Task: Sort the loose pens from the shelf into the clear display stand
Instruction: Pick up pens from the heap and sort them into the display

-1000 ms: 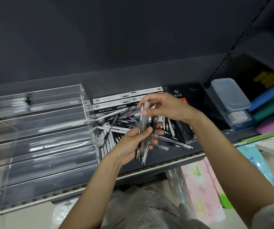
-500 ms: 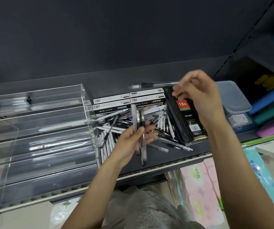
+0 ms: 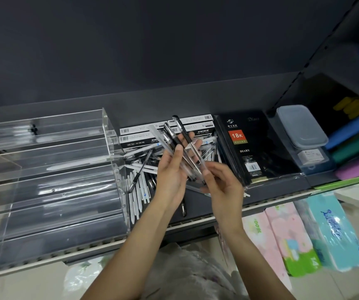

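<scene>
My left hand (image 3: 171, 169) grips a fanned bundle of clear pens with black caps (image 3: 175, 137), their caps pointing up and away. My right hand (image 3: 222, 182) is just to its right, thumb and fingers pinching the lower end of the rightmost pen in the bundle. Beneath both hands a heap of loose pens (image 3: 140, 169) lies on the dark shelf (image 3: 260, 191). The clear tiered display stand (image 3: 109, 135) fills the shelf's left part; a few pens lie in its top tier (image 3: 31, 128).
Flat pen boxes (image 3: 135, 131) stand behind the heap. A black diary (image 3: 254, 148) lies to the right, then a lidded clear plastic box (image 3: 299, 126) and coloured folders (image 3: 356, 135). Tissue packs (image 3: 336, 230) sit below the shelf edge.
My right hand came down from above the diary with a pen and joined the left hand. The bundle has fanned out and tilted to the left.
</scene>
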Demonstrator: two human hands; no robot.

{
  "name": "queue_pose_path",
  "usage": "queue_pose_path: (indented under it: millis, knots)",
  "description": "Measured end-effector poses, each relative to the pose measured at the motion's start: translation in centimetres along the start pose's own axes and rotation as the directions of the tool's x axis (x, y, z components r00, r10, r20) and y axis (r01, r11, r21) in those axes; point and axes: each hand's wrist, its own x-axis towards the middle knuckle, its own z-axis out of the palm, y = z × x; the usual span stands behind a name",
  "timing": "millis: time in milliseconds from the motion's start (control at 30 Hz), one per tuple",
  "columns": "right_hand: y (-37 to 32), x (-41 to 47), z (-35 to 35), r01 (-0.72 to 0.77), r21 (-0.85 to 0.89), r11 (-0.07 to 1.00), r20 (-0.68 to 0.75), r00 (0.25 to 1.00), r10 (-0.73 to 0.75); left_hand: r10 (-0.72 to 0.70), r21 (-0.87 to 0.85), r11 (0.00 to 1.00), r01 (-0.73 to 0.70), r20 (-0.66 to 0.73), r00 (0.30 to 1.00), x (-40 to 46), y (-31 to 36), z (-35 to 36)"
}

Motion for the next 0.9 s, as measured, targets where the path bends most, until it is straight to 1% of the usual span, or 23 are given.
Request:
queue_pose_path:
  millis: [100,167,233,333,367,433,533,600,633,700,800,900]
  knots:
    - [0.0,-0.1,-0.2,-0.070,0.016,0.997,0.055,0.996,0.069,0.027,-0.050,0.998,-0.029,-0.034,0.999,-0.1,-0.3,0.1]
    - [0.0,-0.3,-0.2,-0.073,0.022,0.997,0.106,0.992,0.070,0.059,-0.051,0.997,-0.062,-0.055,0.997,-0.2,-0.7,0.0]
    - [0.2,-0.5,-0.1,-0.038,0.026,0.999,0.125,0.992,0.034,0.066,-0.059,0.996,-0.070,-0.065,0.996,-0.3,-1.0,-0.2]
    - [0.5,-0.5,-0.4,0.029,0.019,0.999,0.095,0.995,-0.031,0.052,-0.030,0.998,-0.054,-0.059,0.997,-0.7,-1.3,-0.3]
    - [0.5,-0.4,-0.5,0.039,0.024,0.999,0.092,0.995,-0.041,0.051,0.003,0.999,-0.051,-0.060,0.997,-0.9,-1.3,-0.4]
    - [0.8,-0.4,-0.7,0.060,0.025,0.998,0.095,0.993,-0.062,0.050,0.127,0.991,-0.040,-0.074,0.996,-1.4,-1.3,-0.8]
    - [1.2,-0.3,-0.9,0.068,0.013,0.998,0.127,0.990,-0.069,0.002,0.366,0.930,0.041,-0.117,0.993,-2.3,-0.6,-1.9]
    - [1.6,-0.3,-0.9,0.041,-0.015,0.999,0.187,0.982,-0.037,-0.036,0.478,0.871,0.111,-0.163,0.986,-2.9,0.3,-3.0]
    - [1.8,-0.4,-0.8,0.030,-0.033,0.999,0.230,0.973,-0.022,-0.049,0.501,0.854,0.138,-0.188,0.981,-3.3,0.9,-3.6]
    - [1.9,-0.4,-0.4,0.024,-0.058,0.998,0.317,0.949,-0.005,-0.053,0.500,0.851,0.163,-0.228,0.972,-4.2,2.0,-4.7]
    - [1.3,-0.5,0.8,0.033,-0.089,0.995,0.434,0.901,0.009,-0.012,0.488,0.857,0.165,-0.301,0.954,-5.6,3.5,-6.0]
    - [0.6,-0.9,2.7,0.103,-0.119,0.988,0.540,0.841,-0.023,0.049,0.465,0.872,0.151,-0.391,0.919,-7.2,5.0,-7.2]
